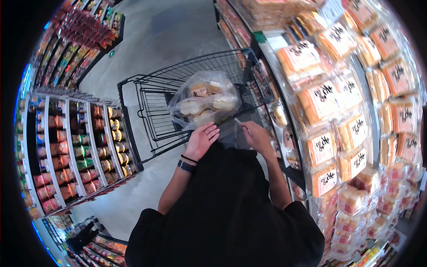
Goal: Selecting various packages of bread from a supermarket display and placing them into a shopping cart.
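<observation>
My left hand (202,141) is open, palm turned up and fingers stretched out, just below a clear plastic bag (180,120). That bag sits in a black wire shopping cart (153,104) and holds several pale round buns (192,107) and a packaged bread with a printed label (200,91). Whether my left fingers touch the bag is hard to tell. To the right, my right hand (256,136) pinches the whitish end of a thin, see-through plastic bag (233,133). This film hangs between my hands in front of the cart's handle side.
Shelves (293,167) along the right side carry several packs of sliced bread (322,149). At the left stands a rack of jars (86,151), with more stocked shelves (73,49) beyond. Grey floor (153,29) runs past the cart. A person in dark clothes (82,236) is at the lower left.
</observation>
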`<state>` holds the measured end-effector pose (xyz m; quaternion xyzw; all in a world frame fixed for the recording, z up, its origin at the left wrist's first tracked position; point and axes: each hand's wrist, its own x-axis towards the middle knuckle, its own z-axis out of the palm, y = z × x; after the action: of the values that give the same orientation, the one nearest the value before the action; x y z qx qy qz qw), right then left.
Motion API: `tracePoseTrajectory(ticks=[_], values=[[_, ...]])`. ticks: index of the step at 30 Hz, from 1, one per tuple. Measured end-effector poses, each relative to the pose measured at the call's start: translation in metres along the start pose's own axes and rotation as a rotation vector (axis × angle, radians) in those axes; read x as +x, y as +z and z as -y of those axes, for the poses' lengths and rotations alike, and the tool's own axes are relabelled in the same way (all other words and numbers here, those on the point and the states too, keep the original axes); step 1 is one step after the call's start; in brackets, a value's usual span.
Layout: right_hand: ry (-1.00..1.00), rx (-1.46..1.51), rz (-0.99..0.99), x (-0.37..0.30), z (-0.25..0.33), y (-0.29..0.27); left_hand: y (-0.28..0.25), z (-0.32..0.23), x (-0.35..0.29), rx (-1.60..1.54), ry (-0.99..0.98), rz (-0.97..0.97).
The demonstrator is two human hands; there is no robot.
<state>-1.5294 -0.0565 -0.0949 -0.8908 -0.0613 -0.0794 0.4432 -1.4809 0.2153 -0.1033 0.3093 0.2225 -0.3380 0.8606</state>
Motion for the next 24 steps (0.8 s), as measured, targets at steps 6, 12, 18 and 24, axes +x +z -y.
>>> tracePoseTrajectory(ticks=[6,12,18,24], values=[[-0.016,0.069,0.213,0.089,0.005,0.124,-0.07,-0.067,-0.009,-0.111,0.123,-0.049],[-0.139,-0.097,0.391,0.153,-0.003,0.237,-0.118,-0.074,-0.029,-0.142,0.209,-0.168],[-0.211,-0.404,0.482,0.19,-0.033,0.3,-0.117,-0.056,-0.05,-0.28,0.334,-0.306],[-0.354,-0.454,0.573,0.189,-0.072,0.305,-0.084,-0.027,-0.069,-0.421,0.545,-0.462]])
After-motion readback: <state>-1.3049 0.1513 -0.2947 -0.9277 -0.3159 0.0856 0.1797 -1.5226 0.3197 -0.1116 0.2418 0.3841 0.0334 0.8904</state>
